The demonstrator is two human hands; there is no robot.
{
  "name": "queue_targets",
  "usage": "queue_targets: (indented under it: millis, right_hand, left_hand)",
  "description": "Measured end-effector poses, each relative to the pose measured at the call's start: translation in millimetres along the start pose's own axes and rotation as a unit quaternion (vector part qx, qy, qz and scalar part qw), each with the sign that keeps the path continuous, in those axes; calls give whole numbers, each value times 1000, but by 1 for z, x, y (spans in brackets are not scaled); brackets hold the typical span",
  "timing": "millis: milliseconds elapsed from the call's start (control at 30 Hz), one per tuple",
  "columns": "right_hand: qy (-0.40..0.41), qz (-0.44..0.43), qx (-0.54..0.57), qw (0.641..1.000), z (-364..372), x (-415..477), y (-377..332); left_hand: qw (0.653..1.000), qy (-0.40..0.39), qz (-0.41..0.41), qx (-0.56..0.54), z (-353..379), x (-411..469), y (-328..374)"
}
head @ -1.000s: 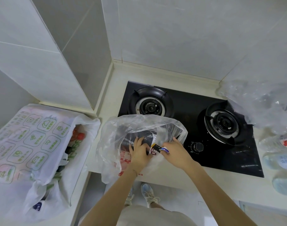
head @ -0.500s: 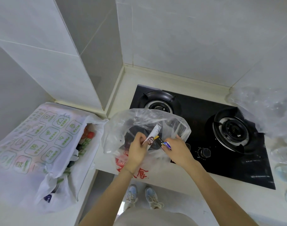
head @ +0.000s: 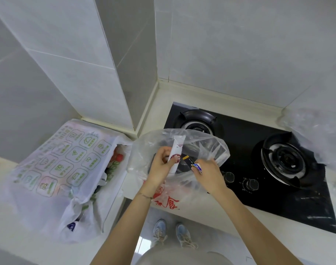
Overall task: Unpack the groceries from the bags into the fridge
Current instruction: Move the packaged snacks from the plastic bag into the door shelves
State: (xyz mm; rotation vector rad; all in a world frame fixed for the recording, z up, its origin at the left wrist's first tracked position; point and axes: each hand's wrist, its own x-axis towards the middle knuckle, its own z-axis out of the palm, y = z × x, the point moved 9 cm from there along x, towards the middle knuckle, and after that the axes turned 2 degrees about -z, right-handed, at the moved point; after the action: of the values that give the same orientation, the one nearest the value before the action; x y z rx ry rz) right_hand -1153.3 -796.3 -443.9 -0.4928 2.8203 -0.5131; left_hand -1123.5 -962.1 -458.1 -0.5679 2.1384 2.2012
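Countertop: left hand (head: pixel 162 165) gripping white packet (head: pixel 176 153), lifted higher from clear bag (head: pixel 207 148); right hand (head: pixel 208 172) pinching sachets (head: pixel 196 166).

A: The bag (head: pixel 205 148) on the counter is thin clear plastic, crinkled and shiny.

B: And the hob (head: pixel 258 169)?

A: Glossy black glass, with metal burner rings (head: pixel 283 161). The printed bag (head: pixel 64 165) looks like matt white plastic; the wall tiles (head: pixel 239 44) are smooth.

No print is legible — not on the clear bag (head: pixel 169 199) — nor on the white bag (head: pixel 54 169).
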Motion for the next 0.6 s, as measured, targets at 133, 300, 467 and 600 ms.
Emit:
queue_targets:
  millis: [133, 300, 467, 600]
  right_hand:
    - [-1, 11, 37, 999, 1, 2, -4]
    - [25, 48, 149, 987, -10, 7, -20]
    - [85, 64, 248, 963, -27, 12, -43]
    - [116, 94, 326, 933, -33, 9, -48]
  left_hand:
    - [997, 19, -11, -76, -6, 1, 17]
    - [994, 31, -20, -107, -18, -4, 33]
    - [988, 15, -16, -154, -22, -15, 62]
    - [988, 15, -14, -150, -36, -17, 74]
